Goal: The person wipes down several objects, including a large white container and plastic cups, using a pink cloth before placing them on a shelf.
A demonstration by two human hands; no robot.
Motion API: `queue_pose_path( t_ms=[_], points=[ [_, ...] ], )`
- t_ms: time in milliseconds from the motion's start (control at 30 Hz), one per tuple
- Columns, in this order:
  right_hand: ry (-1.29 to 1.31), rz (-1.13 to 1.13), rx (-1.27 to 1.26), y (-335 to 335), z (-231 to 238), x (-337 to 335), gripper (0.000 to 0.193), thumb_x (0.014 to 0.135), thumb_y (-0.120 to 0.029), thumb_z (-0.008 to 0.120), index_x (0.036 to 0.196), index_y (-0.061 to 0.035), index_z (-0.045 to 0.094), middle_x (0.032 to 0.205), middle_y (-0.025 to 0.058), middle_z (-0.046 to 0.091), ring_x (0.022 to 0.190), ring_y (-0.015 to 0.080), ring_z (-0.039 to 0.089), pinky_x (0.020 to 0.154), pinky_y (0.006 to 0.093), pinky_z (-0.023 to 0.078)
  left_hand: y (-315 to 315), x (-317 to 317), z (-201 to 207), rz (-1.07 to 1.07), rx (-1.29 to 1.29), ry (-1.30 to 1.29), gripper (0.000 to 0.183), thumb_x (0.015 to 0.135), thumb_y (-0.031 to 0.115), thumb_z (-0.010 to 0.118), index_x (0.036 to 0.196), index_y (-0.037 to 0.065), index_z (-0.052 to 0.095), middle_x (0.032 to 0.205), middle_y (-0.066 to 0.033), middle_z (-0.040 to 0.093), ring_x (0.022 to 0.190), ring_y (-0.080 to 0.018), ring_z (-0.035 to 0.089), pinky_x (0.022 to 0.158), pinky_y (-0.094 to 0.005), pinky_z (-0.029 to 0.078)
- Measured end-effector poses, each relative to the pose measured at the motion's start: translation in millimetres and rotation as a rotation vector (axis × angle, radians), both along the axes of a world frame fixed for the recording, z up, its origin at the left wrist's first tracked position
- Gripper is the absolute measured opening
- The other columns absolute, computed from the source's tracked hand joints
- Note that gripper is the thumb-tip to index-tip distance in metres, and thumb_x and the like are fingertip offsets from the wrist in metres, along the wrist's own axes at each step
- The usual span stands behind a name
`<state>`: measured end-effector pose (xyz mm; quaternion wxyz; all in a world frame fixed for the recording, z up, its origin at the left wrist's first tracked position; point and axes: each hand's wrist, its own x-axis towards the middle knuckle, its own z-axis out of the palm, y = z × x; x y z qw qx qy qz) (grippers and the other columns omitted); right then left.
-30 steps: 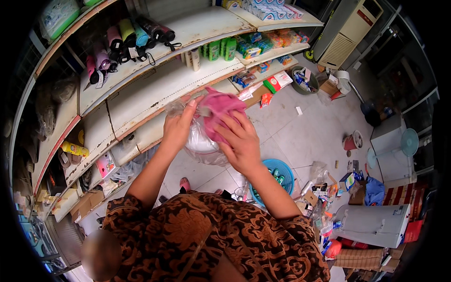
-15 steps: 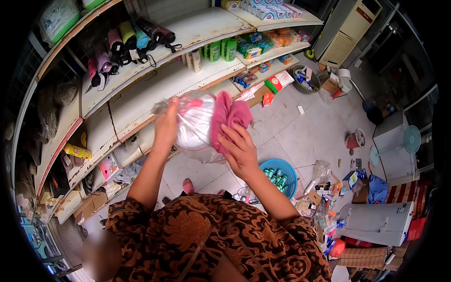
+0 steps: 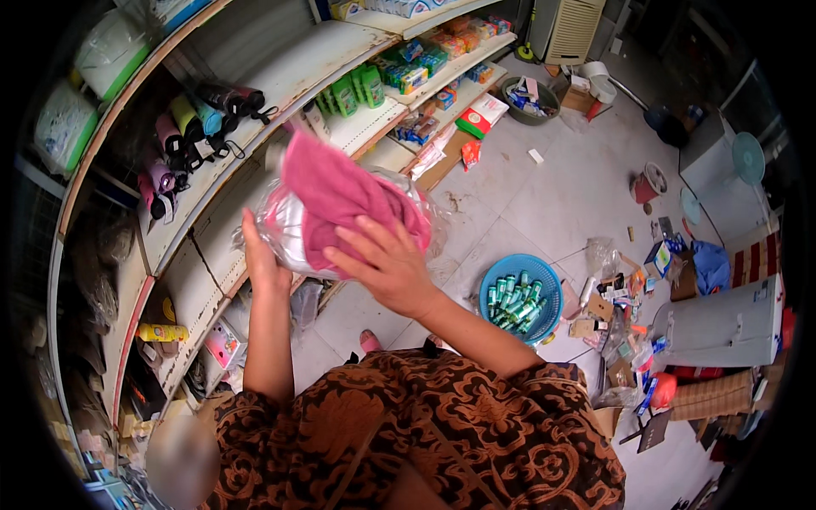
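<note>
Between my hands, above the floor in front of the shelves, is a bulging clear plastic bag (image 3: 290, 231) with something white and pink inside. My left hand (image 3: 265, 262) grips the bag's left side, thumb up. A pink cloth (image 3: 333, 189) lies over its top and right part, one end lifted and blurred. My right hand (image 3: 384, 262) presses this cloth against the bag with its fingers bent over the fabric. What exactly the bag contains cannot be made out under the cloth.
Long white shelves (image 3: 280, 72) curve along the left and back, holding folded umbrellas (image 3: 189, 119), green bottles (image 3: 344, 95) and a yellow bottle (image 3: 161, 332). A blue basket (image 3: 557, 293) of green cans stands on the floor. Loose clutter (image 3: 608, 314) and a grey box (image 3: 722, 327) are at right.
The bag has turned and shifted a little left and nearer. The cloth has spread from the bag's right end across its top, with my right hand moving left along with it.
</note>
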<state>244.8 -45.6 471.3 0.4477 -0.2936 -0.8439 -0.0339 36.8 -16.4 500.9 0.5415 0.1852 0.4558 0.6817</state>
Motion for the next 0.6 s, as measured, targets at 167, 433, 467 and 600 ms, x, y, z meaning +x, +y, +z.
queue_pose_path(
  t_ms=[167,433,467,600],
  points=[
    [0.346,-0.189,-0.307,7,-49,45,0.039,0.082,-0.008,0.056,0.12,-0.006,0.055,0.12,0.0108,0.054,0.115,0.0299,0.048,0.096,0.0405,0.039,-7,-21,12,0.062,0.098,0.1,0.063,0.092,0.052,0.042,0.121,-0.003,0.049,0.119,-0.0142,0.056,0.11,-0.0249,0.055,0.096,-0.0365,0.042],
    [0.461,-0.098,-0.266,18,31,59,0.033,0.086,-0.016,0.057,0.117,-0.0036,0.056,0.115,0.0081,0.059,0.112,0.0198,0.052,0.097,0.037,0.037,-16,-12,18,0.043,0.143,0.141,0.061,0.093,0.051,0.038,0.121,-0.002,0.05,0.121,-0.014,0.056,0.109,-0.0248,0.055,0.096,-0.0364,0.041],
    [0.299,-0.048,-0.212,7,44,37,0.035,0.083,-0.018,0.059,0.115,-0.0043,0.057,0.118,0.0078,0.057,0.115,0.0218,0.049,0.1,0.0413,0.034,-13,-6,17,0.025,0.139,0.137,0.061,0.093,0.051,0.038,0.121,-0.002,0.05,0.121,-0.014,0.056,0.109,-0.0248,0.055,0.096,-0.0364,0.041],
    [0.137,0.074,-0.091,-8,60,6,0.036,0.081,-0.021,0.061,0.114,-0.008,0.058,0.123,0.0071,0.054,0.12,0.0229,0.045,0.103,0.0468,0.03,-7,-1,14,-0.038,0.214,0.041,0.063,0.093,0.051,0.035,0.125,-0.001,0.047,0.123,-0.0141,0.055,0.111,-0.0259,0.054,0.097,-0.0373,0.041]
  ],
)
